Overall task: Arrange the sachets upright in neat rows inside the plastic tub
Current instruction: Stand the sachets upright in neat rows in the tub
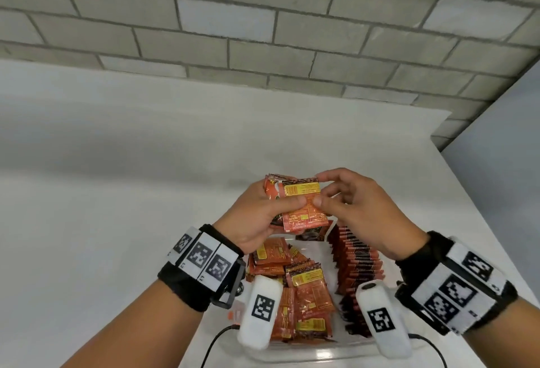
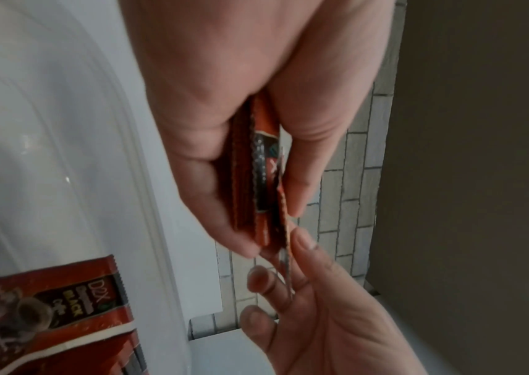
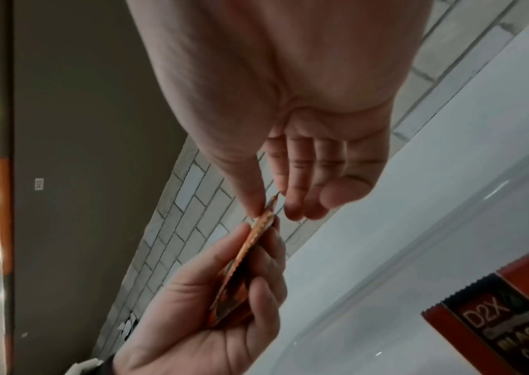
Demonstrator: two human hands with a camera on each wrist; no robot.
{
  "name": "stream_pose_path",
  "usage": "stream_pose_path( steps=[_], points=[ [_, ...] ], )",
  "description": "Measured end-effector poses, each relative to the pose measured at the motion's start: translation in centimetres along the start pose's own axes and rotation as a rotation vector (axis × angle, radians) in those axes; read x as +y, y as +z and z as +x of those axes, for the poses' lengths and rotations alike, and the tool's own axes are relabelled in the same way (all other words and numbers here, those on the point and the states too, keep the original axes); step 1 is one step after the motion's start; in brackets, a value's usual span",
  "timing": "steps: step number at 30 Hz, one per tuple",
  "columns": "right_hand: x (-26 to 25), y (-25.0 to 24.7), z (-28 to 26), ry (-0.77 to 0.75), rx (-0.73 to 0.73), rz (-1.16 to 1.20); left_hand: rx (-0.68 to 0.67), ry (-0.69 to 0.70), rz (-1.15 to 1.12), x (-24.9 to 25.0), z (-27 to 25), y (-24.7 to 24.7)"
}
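I hold a bundle of orange sachets (image 1: 302,213) above the clear plastic tub (image 1: 306,353). My left hand (image 1: 280,196) grips the bundle from the left, thumb across its front. My right hand (image 1: 318,188) pinches the right edge of the front sachet between thumb and forefinger. In the left wrist view the bundle (image 2: 263,177) shows edge-on between the fingers. The right wrist view shows the pinch (image 3: 268,210) at the bundle's tip (image 3: 241,274). Inside the tub, a row of upright sachets (image 1: 359,262) fills the right side, and loose sachets (image 1: 304,288) lie piled on the left.
The tub stands on a white table (image 1: 117,163) against a grey brick wall (image 1: 263,17). The table's right edge (image 1: 482,192) runs close to the tub. Black cables (image 1: 216,341) trail from the wrist cameras near the front.
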State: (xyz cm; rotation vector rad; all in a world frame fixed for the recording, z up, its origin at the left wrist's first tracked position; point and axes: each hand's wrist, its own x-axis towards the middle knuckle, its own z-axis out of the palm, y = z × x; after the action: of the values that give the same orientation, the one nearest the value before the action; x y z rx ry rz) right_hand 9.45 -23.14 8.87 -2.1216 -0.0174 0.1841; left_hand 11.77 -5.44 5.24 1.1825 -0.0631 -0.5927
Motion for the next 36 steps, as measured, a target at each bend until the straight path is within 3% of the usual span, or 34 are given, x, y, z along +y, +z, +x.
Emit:
stream_pose_path(
  steps=[6, 10, 14, 20, 24, 29, 33, 36],
  points=[
    [0.7, -1.3, -0.3, -0.040, 0.071, 0.153, -0.004, -0.015, -0.031, -0.3, 0.1, 1.5],
    [1.0, -1.3, -1.0, -0.299, 0.251, -0.007, 0.095, -0.031, -0.232, -0.3, 0.7, 1.7],
    [2.3, -0.5, -1.4, -0.430, 0.258, -0.193, 0.069, -0.051, -0.271, -0.5, 0.6, 2.1],
    [2.7, -1.0, -1.5, -0.301, 0.033, -0.316, 0.107, 0.010, -0.149, -1.1, 0.8, 2.0],
    [2.0, -2.1, -0.7, -0.327, 0.108, -0.314, 0.100, 0.029, -0.038, -1.1, 0.9, 1.8],
    [0.8, -2.1, 0.6, -0.261, 0.000, -0.372, 0.067, 0.067, 0.068, -0.9, 0.8, 2.3],
    [0.8, -2.7, 1.2, -0.173, -0.084, -0.379, 0.256, 0.064, 0.025, -0.2, 0.9, 1.2],
    [1.9, -2.3, 1.6, -0.101, -0.183, -0.535, 0.359, 0.031, -0.006, 0.0, 0.9, -0.3]
  ],
)
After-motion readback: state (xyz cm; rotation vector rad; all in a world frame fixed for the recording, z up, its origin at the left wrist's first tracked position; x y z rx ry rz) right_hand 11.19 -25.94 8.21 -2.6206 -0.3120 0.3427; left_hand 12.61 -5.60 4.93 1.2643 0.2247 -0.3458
